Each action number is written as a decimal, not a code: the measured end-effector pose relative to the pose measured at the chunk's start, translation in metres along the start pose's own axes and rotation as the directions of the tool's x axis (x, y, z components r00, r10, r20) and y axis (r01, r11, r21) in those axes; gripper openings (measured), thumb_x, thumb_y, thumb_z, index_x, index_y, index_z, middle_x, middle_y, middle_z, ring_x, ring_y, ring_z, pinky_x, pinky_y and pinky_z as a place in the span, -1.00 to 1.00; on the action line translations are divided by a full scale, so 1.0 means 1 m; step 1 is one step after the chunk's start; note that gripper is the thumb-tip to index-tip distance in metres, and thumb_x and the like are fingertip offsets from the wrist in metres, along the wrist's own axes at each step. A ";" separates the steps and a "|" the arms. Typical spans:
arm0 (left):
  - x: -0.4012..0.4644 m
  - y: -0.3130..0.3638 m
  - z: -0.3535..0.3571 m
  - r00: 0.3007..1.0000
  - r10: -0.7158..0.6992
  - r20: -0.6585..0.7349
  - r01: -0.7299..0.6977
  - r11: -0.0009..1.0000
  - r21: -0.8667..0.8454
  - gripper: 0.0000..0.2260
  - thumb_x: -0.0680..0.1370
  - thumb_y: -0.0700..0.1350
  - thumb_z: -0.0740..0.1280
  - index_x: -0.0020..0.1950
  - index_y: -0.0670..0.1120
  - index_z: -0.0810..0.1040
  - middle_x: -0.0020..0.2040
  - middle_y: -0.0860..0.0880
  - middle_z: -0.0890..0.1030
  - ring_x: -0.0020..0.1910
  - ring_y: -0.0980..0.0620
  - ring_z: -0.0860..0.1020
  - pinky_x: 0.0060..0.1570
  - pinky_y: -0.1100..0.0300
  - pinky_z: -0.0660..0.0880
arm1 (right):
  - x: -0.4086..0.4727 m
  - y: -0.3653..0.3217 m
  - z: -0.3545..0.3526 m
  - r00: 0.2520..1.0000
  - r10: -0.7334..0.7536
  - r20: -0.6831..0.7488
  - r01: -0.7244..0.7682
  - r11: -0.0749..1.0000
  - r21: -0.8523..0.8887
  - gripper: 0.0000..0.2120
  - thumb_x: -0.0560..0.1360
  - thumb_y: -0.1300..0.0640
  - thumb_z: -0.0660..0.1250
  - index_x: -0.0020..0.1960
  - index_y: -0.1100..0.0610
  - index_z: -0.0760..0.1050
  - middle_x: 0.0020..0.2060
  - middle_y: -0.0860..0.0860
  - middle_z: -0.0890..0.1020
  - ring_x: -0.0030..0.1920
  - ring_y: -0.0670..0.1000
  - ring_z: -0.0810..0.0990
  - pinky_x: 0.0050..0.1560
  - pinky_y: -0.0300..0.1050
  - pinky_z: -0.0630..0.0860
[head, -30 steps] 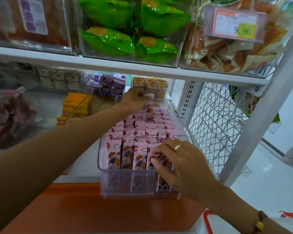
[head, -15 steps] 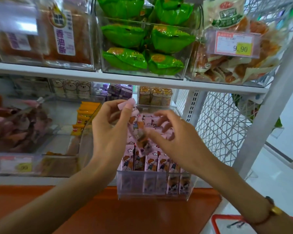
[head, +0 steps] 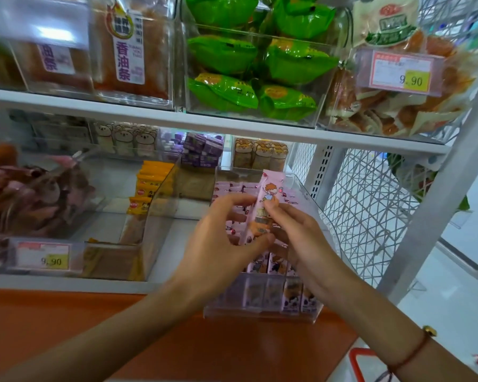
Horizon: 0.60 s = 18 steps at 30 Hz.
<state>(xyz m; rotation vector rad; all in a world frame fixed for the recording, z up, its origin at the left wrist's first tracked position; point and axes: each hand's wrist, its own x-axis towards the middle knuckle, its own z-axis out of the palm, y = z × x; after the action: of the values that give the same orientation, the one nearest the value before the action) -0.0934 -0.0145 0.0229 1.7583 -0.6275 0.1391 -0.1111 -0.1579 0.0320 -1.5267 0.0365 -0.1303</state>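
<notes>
One basket rim (head: 355,362): red, near right corner, beside the right forearm; contents out of view.
Ledge (head: 149,340): orange, runs along the near edge under the lower shelf.
Clear bin (head: 260,307): at the shelf front, near wall over the ledge; pink packets stand upright in rows inside.
Left hand (head: 218,244): above the bin, fingers curled round the left edge and lower end of the pink packet (head: 268,199).
Right hand (head: 301,238): thumb and fingertips pinch the packet's right edge about halfway up.
Pink packet: upright in the air between both hands, over the middle of the bin, clear of the rows; its top half stands free above the fingers.
Step (judgement): one packet being squared up for a row, or looked over; cannot tell which.
Yellow packets (head: 146,186): next bin to the left, farther back.
Wire mesh panel (head: 364,210): right side of the shelf, just beyond the bin.
Green packs (head: 260,64): upper shelf, far, in a clear box.
Risk 1: the packet is slim and glossy, held mostly by its edges; a loosened pinch could drop it flat across the rows.
Risk 2: pressing it into a tight row could tip neighbouring packets.
Risk 3: a downward push near the front could nudge the bin off the shelf lip.
</notes>
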 end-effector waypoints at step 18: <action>-0.001 -0.004 0.005 0.988 0.149 -0.041 -0.138 0.970 0.198 -0.65 0.54 -0.03 0.34 0.32 0.16 0.41 0.20 0.26 0.48 0.10 0.43 0.43 -0.09 0.59 0.38 | -0.001 -0.004 -0.010 0.983 -0.151 -0.104 0.161 0.982 0.096 -0.58 0.41 0.10 0.38 0.26 0.06 0.46 0.05 0.03 0.66 0.09 -0.01 0.63 0.05 -0.07 0.59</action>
<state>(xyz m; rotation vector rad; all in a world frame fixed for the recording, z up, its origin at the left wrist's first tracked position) -0.0934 -0.0180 0.0182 1.8897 -0.7200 0.3591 -0.1133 -0.1676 0.0355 -1.4171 -0.0132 -0.3268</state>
